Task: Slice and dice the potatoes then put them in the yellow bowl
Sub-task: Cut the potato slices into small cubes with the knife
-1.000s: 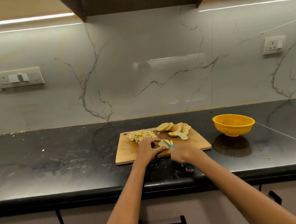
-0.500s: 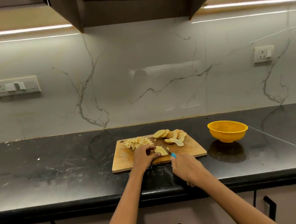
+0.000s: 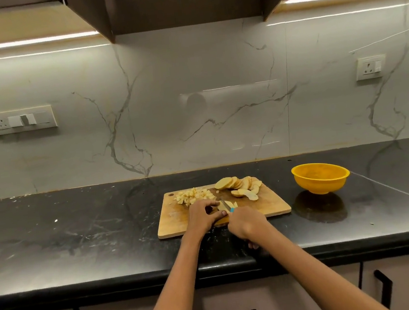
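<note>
A wooden cutting board [image 3: 272, 205] lies on the black counter. A pile of diced potato [image 3: 194, 195] sits at its back left, and a fan of round potato slices [image 3: 239, 186] at its back right. My left hand [image 3: 203, 215] pinches a potato slice [image 3: 222, 206] flat near the board's front. My right hand [image 3: 247, 223] grips a knife with a blue handle [image 3: 232, 210], its blade lying across that slice. The yellow bowl [image 3: 320, 177] stands to the right of the board, with nothing visible inside.
The black counter [image 3: 80, 233] runs wide to the left and right, its front edge just below my hands. A marble wall with two socket plates [image 3: 24, 120] backs it. Cabinet handles [image 3: 384, 287] show below the counter.
The camera has tilted up, so the scene sits lower in view. My right hand and the knife have moved closer to my left hand over the slice.
</note>
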Tool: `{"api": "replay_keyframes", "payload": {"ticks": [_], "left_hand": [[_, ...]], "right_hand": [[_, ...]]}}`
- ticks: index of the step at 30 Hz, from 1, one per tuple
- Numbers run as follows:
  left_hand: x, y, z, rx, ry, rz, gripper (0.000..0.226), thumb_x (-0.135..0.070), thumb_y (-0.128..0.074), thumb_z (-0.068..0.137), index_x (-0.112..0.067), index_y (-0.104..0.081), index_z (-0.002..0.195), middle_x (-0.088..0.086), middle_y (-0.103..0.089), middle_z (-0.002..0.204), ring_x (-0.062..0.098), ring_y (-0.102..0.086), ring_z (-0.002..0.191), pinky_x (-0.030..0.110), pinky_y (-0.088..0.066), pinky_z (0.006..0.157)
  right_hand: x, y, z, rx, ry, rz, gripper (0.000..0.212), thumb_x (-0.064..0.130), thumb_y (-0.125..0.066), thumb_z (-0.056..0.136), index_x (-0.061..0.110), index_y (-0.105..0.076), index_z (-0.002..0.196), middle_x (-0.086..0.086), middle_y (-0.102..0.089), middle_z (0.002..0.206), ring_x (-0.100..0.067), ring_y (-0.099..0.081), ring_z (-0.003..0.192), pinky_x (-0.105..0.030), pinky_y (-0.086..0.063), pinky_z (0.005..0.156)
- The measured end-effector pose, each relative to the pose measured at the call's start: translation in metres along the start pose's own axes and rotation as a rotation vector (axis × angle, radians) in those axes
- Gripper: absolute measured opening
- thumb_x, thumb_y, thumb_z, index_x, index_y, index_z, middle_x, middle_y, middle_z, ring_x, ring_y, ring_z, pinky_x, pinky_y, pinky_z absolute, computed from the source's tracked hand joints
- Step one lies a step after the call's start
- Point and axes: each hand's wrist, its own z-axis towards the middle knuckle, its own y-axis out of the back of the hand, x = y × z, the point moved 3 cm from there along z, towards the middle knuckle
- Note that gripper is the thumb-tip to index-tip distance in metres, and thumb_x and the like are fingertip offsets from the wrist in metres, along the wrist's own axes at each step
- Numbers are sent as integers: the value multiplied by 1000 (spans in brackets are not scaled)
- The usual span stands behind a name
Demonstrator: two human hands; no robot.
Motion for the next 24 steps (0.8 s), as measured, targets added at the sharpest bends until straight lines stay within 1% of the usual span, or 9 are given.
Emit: {"api": "replay_keyframes", "payload": {"ticks": [3,5,7,9,11,15,18,20,24], "left_hand": [[-2,0,0,3,-3,6,38,-23,-77,75,-9,-68,109,6,-68,111,13,-60,101,17,-43,84],[0,0,0,-4,-2,-3,38,-25,-78,73,-10,-69,108,6,-68,111,12,-61,100,20,-46,86],[0,0,-1,-14,2,-19,39,-26,-79,72,-10,-69,106,5,-68,110,11,-61,98,20,-47,85],[-2,1,-1,-24,9,-23,39,-27,-79,72,-11,-70,106,3,-67,110,10,-60,97,18,-45,84],[-3,0,-2,-17,18,-16,38,-27,-78,73,-12,-69,106,3,-66,111,9,-59,97,18,-44,84],[-6,1,-6,-13,33,-15,38,-25,-77,74,-12,-68,109,4,-67,112,10,-59,99,20,-45,88],[-6,3,-6,-44,36,-6,32,-19,-72,79,-12,-67,110,4,-66,113,12,-58,104,21,-42,90],[-6,5,-7,-74,32,-4,27,-15,-69,82,-11,-67,109,3,-67,112,10,-56,104,18,-38,89],[-6,4,-8,-85,26,0,25,-14,-70,81,-11,-69,106,3,-69,108,8,-57,101,18,-38,91]], "right_hand": [[5,7,6,93,-32,25,29,17,-37,99,-5,-53,109,-13,-57,72,-19,-54,51,-25,-43,46],[2,6,4,109,-16,-14,28,19,-38,99,-3,-54,105,-15,-62,83,-18,-56,57,-25,-43,50],[-4,2,-6,75,19,-82,31,22,-37,100,-1,-56,111,-14,-65,103,-20,-62,75,-28,-48,63],[-13,-1,-23,8,42,-122,33,23,-35,101,2,-55,117,-13,-61,117,-26,-62,101,-34,-50,83],[-22,-4,-41,-44,52,-159,35,25,-36,101,3,-56,121,-11,-59,122,-27,-58,110,-35,-45,89],[-33,-2,-49,-163,39,-84,39,34,-35,101,8,-58,117,-10,-62,118,-25,-59,106,-34,-44,84],[-32,3,-41,-232,46,79,38,36,-35,101,7,-58,111,-7,-63,103,-21,-60,89,-31,-45,74],[-26,6,-34,-236,73,95,38,34,-33,102,5,-57,111,-6,-62,95,-18,-58,80,-28,-42,69],[-17,0,-20,-180,79,89,40,33,-33,103,4,-57,113,-11,-64,101,-24,-63,94,-31,-47,74]]}}
